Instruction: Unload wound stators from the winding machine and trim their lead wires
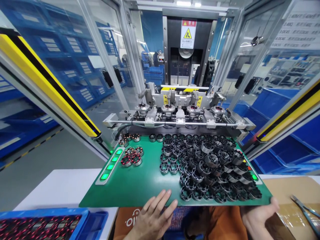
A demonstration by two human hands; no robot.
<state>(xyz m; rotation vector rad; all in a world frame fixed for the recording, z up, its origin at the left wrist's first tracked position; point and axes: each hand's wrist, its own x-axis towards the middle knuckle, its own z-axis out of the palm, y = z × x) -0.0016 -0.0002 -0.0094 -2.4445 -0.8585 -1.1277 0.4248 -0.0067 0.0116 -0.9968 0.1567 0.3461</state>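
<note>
Head view: piled black cores (212, 163), centre right, could be toppled if the green board (147, 181) is jolted by the right hand (260, 215), lower right, grip unclear, while the left hand (156, 215), lower centre, is held open

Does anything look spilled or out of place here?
Nothing looks spilled or damaged. Slightly odd: the black-and-silver ring-shaped parts are heaped unevenly on the flat green tabletop, some perched on others, beside tidier rows.
</note>
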